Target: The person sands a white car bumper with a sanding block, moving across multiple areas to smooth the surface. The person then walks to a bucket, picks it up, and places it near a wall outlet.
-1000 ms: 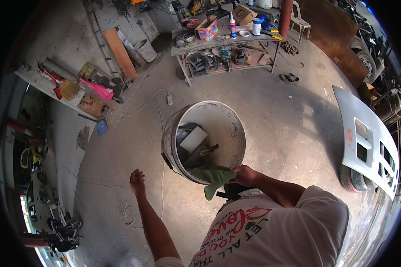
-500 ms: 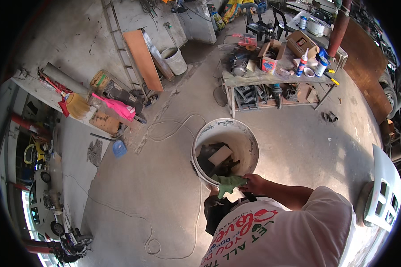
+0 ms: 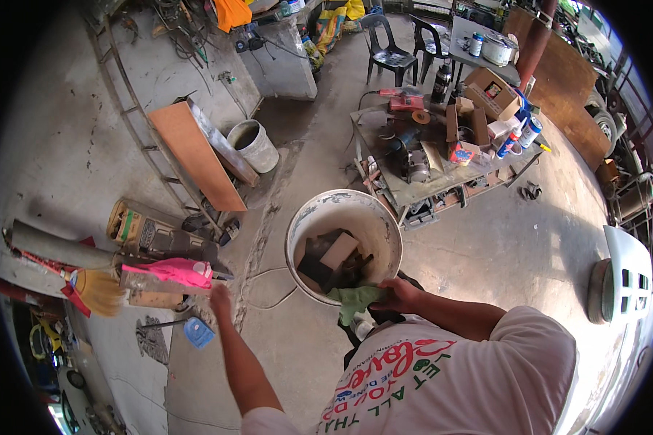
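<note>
A large whitish bucket (image 3: pixel 295 243) stands on the floor in front of me. Inside it lie dark scraps (image 3: pixel 315 262) and a tan, flat-sided block or piece of cardboard (image 3: pixel 339 250). At the near rim my right hand (image 3: pixel 399 295) is closed on a green cloth (image 3: pixel 355 299), which hangs over the bucket's edge. My left hand (image 3: pixel 221 299) is stretched far out to the left, just by the end of a bright pink cloth (image 3: pixel 173 271). Whether it touches the cloth is unclear, and its fingers are too smeared to read.
A cluttered worktable (image 3: pixel 399 185) with boxes, bottles and tools stands beyond the bucket. Leftward are a broom (image 3: pixel 98 291), a blue dustpan (image 3: pixel 198 333), a leaning ladder (image 3: pixel 134 109), an orange-brown board (image 3: pixel 196 156) and a grey pail (image 3: pixel 254 148). A cord (image 3: pixel 265 308) trails over the floor.
My left hand has left the bucket's near side and reached out left toward the pink cloth. The view has swung left. My right hand keeps the green cloth at the rim.
</note>
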Demonstrator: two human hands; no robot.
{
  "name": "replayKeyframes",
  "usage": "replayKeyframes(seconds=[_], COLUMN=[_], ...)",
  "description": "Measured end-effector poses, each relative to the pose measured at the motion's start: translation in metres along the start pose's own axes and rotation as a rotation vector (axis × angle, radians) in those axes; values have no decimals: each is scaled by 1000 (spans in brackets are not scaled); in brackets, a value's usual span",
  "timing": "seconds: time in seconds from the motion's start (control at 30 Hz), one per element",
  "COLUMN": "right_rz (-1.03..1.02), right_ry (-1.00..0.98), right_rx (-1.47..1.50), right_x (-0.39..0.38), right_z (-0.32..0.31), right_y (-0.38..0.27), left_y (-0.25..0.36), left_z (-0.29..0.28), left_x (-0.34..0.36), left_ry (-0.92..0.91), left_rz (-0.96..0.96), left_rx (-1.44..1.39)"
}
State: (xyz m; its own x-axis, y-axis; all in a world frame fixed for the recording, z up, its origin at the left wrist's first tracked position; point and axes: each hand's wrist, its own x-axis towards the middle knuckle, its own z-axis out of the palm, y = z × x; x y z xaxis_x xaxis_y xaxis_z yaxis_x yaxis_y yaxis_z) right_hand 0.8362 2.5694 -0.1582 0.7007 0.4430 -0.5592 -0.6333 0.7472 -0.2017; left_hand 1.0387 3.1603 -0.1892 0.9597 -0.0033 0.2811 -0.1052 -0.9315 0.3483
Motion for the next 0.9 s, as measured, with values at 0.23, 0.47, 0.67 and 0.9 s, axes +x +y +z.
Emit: replayKeyframes(seconds=[0.23,0.47,0.67,0.9], right_rz=[-170,-108,-169,-195], right_ry=[308,464,896,1046], right_rx=[-84,-175,-291,-252], right_x=[196,418,611,901], right_z=[2,109,165,158], right_y=[-174,-411,-565,-715], left_y=[219,207,154,131], left_z=[148,296,392,577], left_x=[356,437,610,1001], left_ry=[-186,-902,-906,-596], left_rz=[-83,-33,-117,-87], left_rx=[-756,-308,-333,-224])
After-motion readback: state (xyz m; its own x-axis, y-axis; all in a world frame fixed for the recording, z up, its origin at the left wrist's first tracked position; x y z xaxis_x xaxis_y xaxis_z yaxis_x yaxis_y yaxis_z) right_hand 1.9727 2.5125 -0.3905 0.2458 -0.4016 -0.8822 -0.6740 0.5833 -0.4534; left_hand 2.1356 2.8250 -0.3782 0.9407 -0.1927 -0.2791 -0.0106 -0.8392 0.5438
